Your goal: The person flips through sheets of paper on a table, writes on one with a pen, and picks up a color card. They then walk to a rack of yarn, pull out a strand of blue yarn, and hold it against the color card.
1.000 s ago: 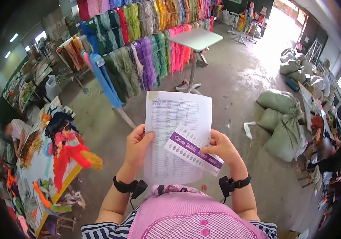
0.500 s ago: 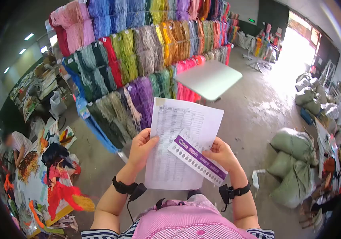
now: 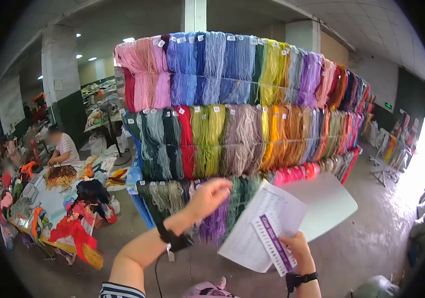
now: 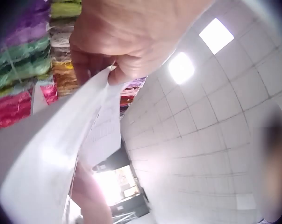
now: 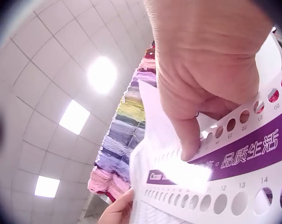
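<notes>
Printed sheets point(image 3: 249, 218) tilt in front of the body in the head view. My right hand point(image 3: 298, 251) grips their right side along with the purple-and-white Cross Stitch card point(image 3: 274, 243). The right wrist view shows the right thumb pressing the punched card point(image 5: 253, 149). My left hand point(image 3: 207, 199) is raised left of the sheets in the head view, apart from them, fingers loosely bent, before the hanging yarn point(image 3: 245, 131). In the left wrist view, the sheets' edge point(image 4: 47, 154) lies at the thumb and fingers of the left hand point(image 4: 127, 37); the views differ on contact.
A pale tabletop point(image 3: 324, 206) stands behind the sheets, at the foot of the yarn rack. On the left, a seated person point(image 3: 65, 149) works at a table point(image 3: 38, 196) heaped with coloured yarn. Sacks point(image 3: 423, 213) lie at the right edge.
The head view has turned up and left, bringing the yarn rack to the middle. My left hand has moved off the sheets' left edge and up; the right has swung them rightward, tilted.
</notes>
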Tool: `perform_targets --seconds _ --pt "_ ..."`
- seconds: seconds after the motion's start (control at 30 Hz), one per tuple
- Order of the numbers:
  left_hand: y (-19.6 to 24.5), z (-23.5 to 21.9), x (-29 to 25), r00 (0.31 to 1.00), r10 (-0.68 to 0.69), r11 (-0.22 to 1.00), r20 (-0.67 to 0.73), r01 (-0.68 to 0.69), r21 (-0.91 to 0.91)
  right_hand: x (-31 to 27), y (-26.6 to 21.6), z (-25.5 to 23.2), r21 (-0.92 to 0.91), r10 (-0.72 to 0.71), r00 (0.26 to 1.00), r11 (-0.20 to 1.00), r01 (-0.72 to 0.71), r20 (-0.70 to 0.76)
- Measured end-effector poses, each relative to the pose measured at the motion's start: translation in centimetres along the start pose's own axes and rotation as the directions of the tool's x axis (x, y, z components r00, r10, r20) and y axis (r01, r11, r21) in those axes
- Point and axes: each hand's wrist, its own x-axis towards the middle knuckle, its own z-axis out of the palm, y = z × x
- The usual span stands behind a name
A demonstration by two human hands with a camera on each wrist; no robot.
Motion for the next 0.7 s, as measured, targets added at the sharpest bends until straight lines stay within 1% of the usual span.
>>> perform_targets --seconds 0.03,0.07,0.1,0.13,0.17,0.2,0.23,0.27,0.3,0.33,0.37,0.4,0.43,0.47,0.5,0.53,0.57,0.6,0.63,0.67,0.7 --pt "0.4 -2.4 3.0 0.996 0.043 0.993 -0.074 -0.035 0.109 2.1 0.9 -1.8 -0.068 -0.018 0.999 0.998 0.016 -0.039" --pt "1.5 -4.6 5.7 0.981 0.118 0.992 -0.153 -0.110 0.058 3.9 1.7 -3.7 -0.139 -0.040 0.996 0.990 0.029 -0.080" --pt "1.7 -6.9 8.7 0.956 0.173 0.984 -0.236 -0.160 0.071 5.6 2.3 -5.4 -0.187 -0.055 0.989 0.982 0.028 -0.141" --pt "2.0 -9.3 11.8 0.907 0.286 0.955 -0.309 -0.246 0.163 7.7 3.6 -7.4 -0.187 -0.083 0.980 0.981 0.049 -0.180" --pt "3.2 -11.3 14.1 0.883 0.273 0.960 -0.381 -0.222 0.172 8.9 3.8 -8.6 -0.266 -0.076 0.967 0.964 0.010 -0.241" --pt "3.9 -13.0 16.5 0.833 0.334 0.940 -0.441 -0.263 0.216 10.1 3.9 -9.5 -0.337 -0.076 0.950 0.941 -0.033 -0.303" --pt "4.0 -14.5 19.1 0.729 0.467 0.883 -0.501 -0.354 0.308 11.6 4.4 -10.7 -0.345 -0.089 0.951 0.938 -0.019 -0.297" --pt "3.4 -16.2 21.8 0.675 0.512 0.858 -0.531 -0.373 0.354 13.1 5.1 -12.0 -0.448 -0.108 0.942 0.893 -0.049 -0.318" --pt "4.2 -16.9 23.3 0.618 0.563 0.821 -0.549 -0.340 0.459 14.5 5.8 -13.1 -0.544 -0.126 0.932 0.835 -0.086 -0.340" --pt "4.8 -17.3 24.4 0.563 0.610 0.778 -0.557 -0.292 0.556 15.8 6.3 -13.9 -0.550 -0.129 0.933 0.831 -0.084 -0.336" --pt "4.7 -17.6 25.6 0.564 0.605 0.781 -0.562 -0.285 0.555 16.9 7.1 -14.6 -0.569 -0.164 0.912 0.818 -0.088 -0.376" --pt "4.6 -18.0 26.8 0.529 0.618 0.769 -0.581 -0.257 0.585 17.7 7.1 -14.5 -0.586 -0.200 0.889 0.806 -0.090 -0.412" --pt "4.6 -18.3 27.9 0.492 0.636 0.754 -0.594 -0.230 0.616 18.5 7.1 -14.5 -0.584 -0.197 0.893 0.807 -0.087 -0.405" --pt "4.6 -18.4 28.8 0.492 0.637 0.751 -0.593 -0.226 0.620 18.7 6.8 -15.0 -0.484 -0.119 0.908 0.869 -0.100 -0.402" --pt "4.4 -18.6 29.8 0.441 0.679 0.710 -0.587 -0.188 0.679 18.7 5.7 -15.1 -0.380 -0.046 0.920 0.918 -0.115 -0.388" --pt "4.2 -18.7 30.4 0.388 0.717 0.667 -0.579 -0.143 0.731 18.1 4.0 -15.0 -0.388 -0.050 0.924 0.915 -0.110 -0.380" --pt "4.2 -18.7 30.9 0.382 0.716 0.668 -0.585 -0.129 0.733 17.1 2.3 -14.6 -0.313 0.048 0.933 0.935 -0.168 -0.357" --pt "4.4 -18.6 31.4 0.354 0.746 0.625 -0.564 -0.084 0.776 17.0 1.4 -14.5 -0.234 0.148 0.933 0.944 -0.232 -0.327" --pt "4.5 -18.7 32.0 0.326 0.778 0.579 -0.536 -0.041 0.815 18.1 2.4 -16.6 -0.154 0.216 0.966 0.959 -0.238 -0.143" --pt "4.8 -18.8 32.4 0.321 0.783 0.573 -0.533 -0.036 0.819 18.9 3.7 -18.4 -0.155 0.212 0.968 0.960 -0.232 -0.134" --pt "4.7 -19.1 33.0 0.377 0.744 0.591 -0.552 0.014 0.807 19.1 4.3 -19.6 0.028 0.139 0.988 0.990 -0.138 -0.062"
